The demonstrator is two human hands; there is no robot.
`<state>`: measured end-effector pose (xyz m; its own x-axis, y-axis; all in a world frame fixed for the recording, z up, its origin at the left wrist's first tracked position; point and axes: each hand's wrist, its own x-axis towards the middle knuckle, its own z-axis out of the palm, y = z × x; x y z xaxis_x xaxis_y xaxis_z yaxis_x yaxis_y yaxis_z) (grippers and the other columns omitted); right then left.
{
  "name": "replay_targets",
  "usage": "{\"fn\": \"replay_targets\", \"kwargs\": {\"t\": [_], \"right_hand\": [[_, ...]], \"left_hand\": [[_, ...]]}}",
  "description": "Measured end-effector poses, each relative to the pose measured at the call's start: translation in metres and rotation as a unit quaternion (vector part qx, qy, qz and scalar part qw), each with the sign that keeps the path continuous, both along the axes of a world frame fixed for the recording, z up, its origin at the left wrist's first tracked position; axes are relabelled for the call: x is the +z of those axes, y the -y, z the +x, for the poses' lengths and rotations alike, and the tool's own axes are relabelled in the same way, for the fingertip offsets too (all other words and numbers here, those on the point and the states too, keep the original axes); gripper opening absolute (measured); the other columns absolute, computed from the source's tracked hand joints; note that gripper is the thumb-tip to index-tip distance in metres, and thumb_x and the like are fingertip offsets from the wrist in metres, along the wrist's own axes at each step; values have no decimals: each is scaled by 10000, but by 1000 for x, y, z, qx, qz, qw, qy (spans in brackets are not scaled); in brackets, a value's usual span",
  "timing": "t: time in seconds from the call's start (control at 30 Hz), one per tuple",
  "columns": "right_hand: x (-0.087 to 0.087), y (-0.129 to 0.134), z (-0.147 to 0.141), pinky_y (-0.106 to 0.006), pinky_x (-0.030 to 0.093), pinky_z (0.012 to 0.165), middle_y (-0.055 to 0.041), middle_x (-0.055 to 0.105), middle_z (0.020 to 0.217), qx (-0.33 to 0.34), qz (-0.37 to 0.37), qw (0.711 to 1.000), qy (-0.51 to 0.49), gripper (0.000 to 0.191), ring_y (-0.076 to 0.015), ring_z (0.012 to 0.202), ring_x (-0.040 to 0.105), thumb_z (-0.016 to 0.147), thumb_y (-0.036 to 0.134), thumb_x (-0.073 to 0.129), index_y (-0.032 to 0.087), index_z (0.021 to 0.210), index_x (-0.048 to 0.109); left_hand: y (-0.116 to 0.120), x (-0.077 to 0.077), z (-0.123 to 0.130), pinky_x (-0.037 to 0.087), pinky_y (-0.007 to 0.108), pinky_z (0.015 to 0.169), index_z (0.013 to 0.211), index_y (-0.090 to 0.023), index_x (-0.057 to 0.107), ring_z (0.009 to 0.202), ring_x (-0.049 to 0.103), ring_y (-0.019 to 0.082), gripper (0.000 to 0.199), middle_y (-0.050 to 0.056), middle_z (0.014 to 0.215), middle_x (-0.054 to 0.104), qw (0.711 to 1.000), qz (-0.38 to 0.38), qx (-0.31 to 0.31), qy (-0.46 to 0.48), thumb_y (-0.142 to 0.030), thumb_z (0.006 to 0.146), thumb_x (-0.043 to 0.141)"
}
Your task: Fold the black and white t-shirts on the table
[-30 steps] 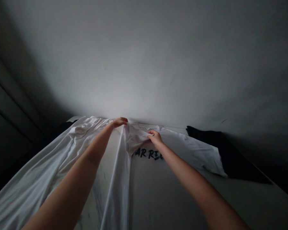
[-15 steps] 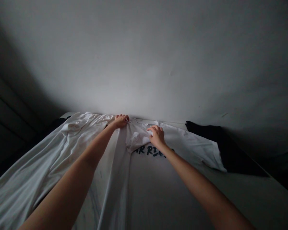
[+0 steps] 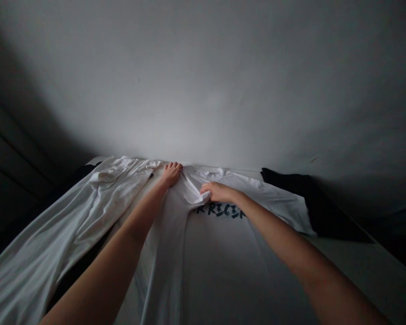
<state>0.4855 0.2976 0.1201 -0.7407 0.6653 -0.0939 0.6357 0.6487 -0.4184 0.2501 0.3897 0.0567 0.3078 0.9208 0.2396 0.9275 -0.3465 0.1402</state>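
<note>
A white T-shirt [image 3: 223,253] with dark lettering across its chest lies spread out in front of me, its collar toward the wall. My left hand [image 3: 172,173] is closed on the shirt's shoulder at the far edge. My right hand [image 3: 216,191] pinches the sleeve fabric above the lettering, and that cloth is bunched and folded over toward the middle. Part of the lettering is hidden by my right forearm and the sleeve. The shirt's other sleeve lies stretched out to the right.
Another white garment [image 3: 77,216] lies rumpled on the left, with something black under its edge. A black cloth [image 3: 334,216] lies at the right, partly beneath the shirt's sleeve. The grey wall [image 3: 203,90] rises directly behind the pale surface [image 3: 348,257].
My right hand has moved slightly left and closed on the sleeve fabric, drawing it into a fold. More of the lettering now shows. My left hand has stayed at the shoulder.
</note>
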Motion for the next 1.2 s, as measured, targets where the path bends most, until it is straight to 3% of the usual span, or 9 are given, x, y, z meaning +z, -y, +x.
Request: {"fn": "replay_targets", "kwargs": {"t": [0.1,0.2,0.3,0.37,0.43,0.57,0.67,0.9,1.2], "right_hand": [[1,17,14,-253,427,786,-19,682,844,4,40,999,19,316,-180,865,609,664,-28,610,225,802,741],[-4,14,22,-245,447,752,-14,694,885,-10,-34,999,5,304,-188,844,619,620,134,793,247,900,755],[-9,-13,27,-236,442,670,-10,688,796,-168,-48,984,-46,160,-175,750,615,750,329,748,219,866,738],[-13,-32,32,-244,428,663,-21,681,759,-301,29,952,-45,33,-178,738,605,788,237,691,207,784,704],[-17,-42,40,-248,424,676,-28,681,769,-353,73,933,-21,135,-182,751,602,702,68,683,198,736,669],[-28,-34,55,-245,458,737,-32,685,919,-263,71,962,-18,357,-176,808,613,608,-57,621,190,861,664],[-37,-21,59,-284,469,853,-58,666,1046,-209,144,967,-30,395,-193,941,609,670,-36,571,195,983,643],[-56,-19,57,-301,467,920,-73,660,1156,-228,236,944,-31,344,-197,1055,611,830,73,556,218,1128,646],[-62,-32,59,-258,471,804,-57,718,924,-350,193,912,-91,276,-191,893,648,764,0,516,199,824,699]], "left_hand": [[-2,0,-2,362,461,1003,1218,-218,567,1176,484,286,345,132,1248,579,1000,0,-2,0,-199,977,321],[-3,-2,-3,364,449,1002,1228,-224,564,1184,485,279,343,130,1253,577,1000,5,-1,2,-213,983,323],[-3,-3,-4,360,431,1008,1251,-213,557,1189,487,275,350,134,1269,576,1000,12,1,12,-222,986,328],[-3,-3,-4,354,436,1016,1253,-211,559,1186,486,278,351,133,1271,581,1000,17,3,20,-232,988,330],[-3,-3,-5,346,447,1025,1245,-215,565,1183,484,282,347,129,1265,591,999,22,3,23,-241,988,332],[-3,-2,-5,350,441,1015,1231,-215,570,1169,491,282,339,124,1253,603,999,29,-3,22,-257,989,335],[-3,-3,-5,356,440,1008,1227,-209,571,1167,495,287,340,128,1252,604,999,33,-3,23,-261,990,332],[-8,-7,-7,357,436,1009,1213,-217,582,1170,492,289,322,125,1239,612,999,42,5,19,-273,981,365],[-13,-15,-9,326,470,1039,1219,-234,593,1188,469,307,320,125,1235,605,998,59,21,31,-292,966,406]]}}
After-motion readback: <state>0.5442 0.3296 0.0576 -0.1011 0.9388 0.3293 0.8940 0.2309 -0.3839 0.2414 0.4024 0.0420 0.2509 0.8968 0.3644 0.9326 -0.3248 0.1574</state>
